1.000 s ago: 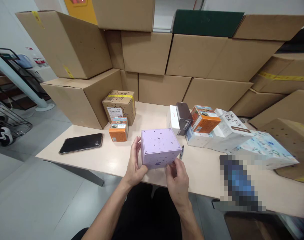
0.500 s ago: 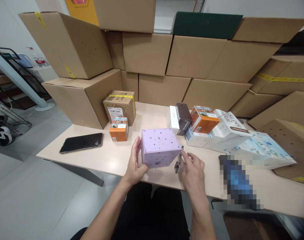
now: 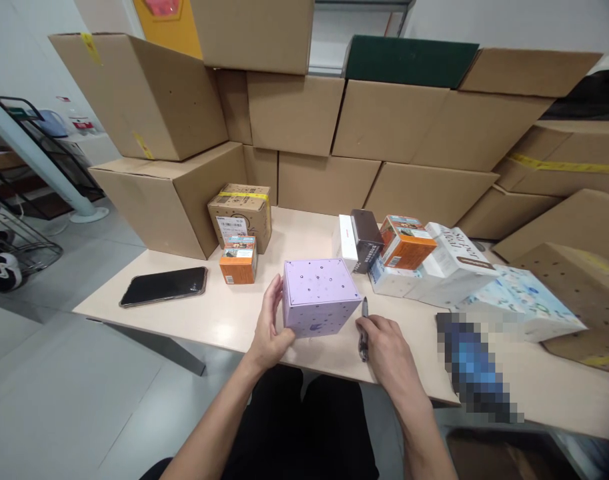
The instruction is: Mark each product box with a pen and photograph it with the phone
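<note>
A lilac cardboard box (image 3: 321, 283) with small dark circles and dots over its top and front stands at the table's near edge. My left hand (image 3: 271, 333) grips its left side, thumb at the front lower corner and fingers along the side. Just right of the box, my right hand (image 3: 384, 340) has its thumb and fingers closed on a slim dark pen (image 3: 363, 350), whose tip points away from me. The pen lies close to the tabletop, and its middle is hidden by my fingers.
On the table (image 3: 174, 327) lie a black phone (image 3: 164, 285), a small orange box (image 3: 238, 260) and a taped brown carton (image 3: 241, 217). To the right stand a white box (image 3: 345, 240), a dark box (image 3: 367, 240) and another orange box (image 3: 407, 243). Large cartons (image 3: 294, 110) wall the back.
My right hand has shifted down and right, away from the box's corner, and has closed on the pen, which has moved slightly right. My left hand and the box stay put.
</note>
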